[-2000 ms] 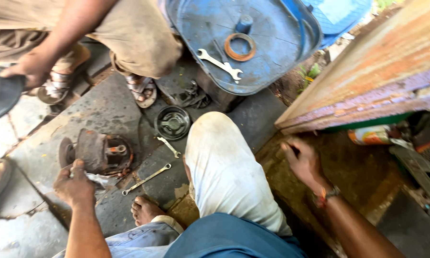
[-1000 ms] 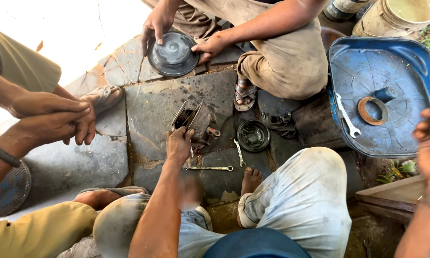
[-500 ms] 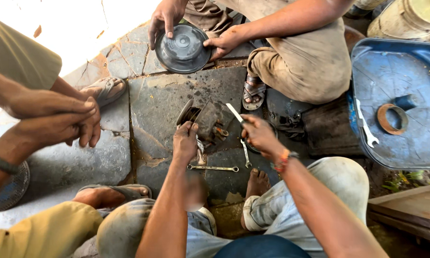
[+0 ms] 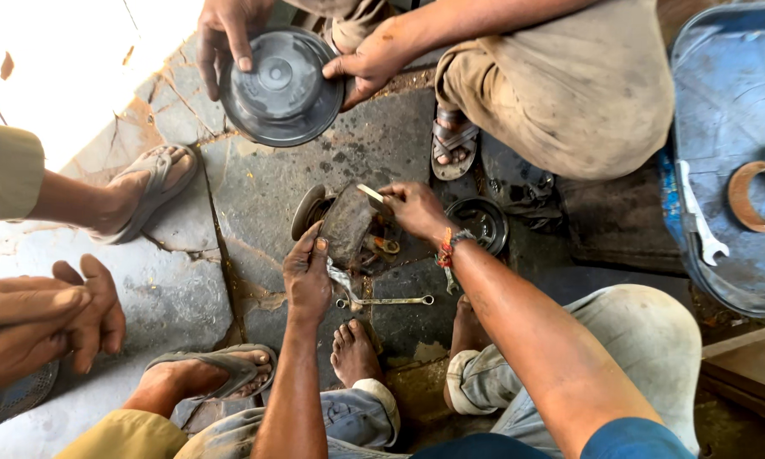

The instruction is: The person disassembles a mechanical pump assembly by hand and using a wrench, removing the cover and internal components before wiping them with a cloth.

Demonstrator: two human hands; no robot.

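Note:
A greasy metal machine part [image 4: 348,225] stands on the stone floor in front of me. My left hand [image 4: 308,276] grips its near side and steadies it. My right hand [image 4: 415,208] is closed on a small pale flat tool [image 4: 371,193] whose tip touches the top of the part. A combination spanner [image 4: 387,300] lies on the floor just below the part. A round black metal cover [image 4: 483,223] lies right of my right hand.
A squatting person opposite holds a round dark dish-shaped plate [image 4: 282,87] in both hands. Another person's clasped hands [image 4: 47,319] and sandalled feet are at left. A blue drum lid [image 4: 735,161] at right carries a spanner [image 4: 699,225] and a brown ring [image 4: 758,197].
My right hand came in from the right holding the small flat tool and now rests it on the part. My left hand stayed on the part. The view shifted left.

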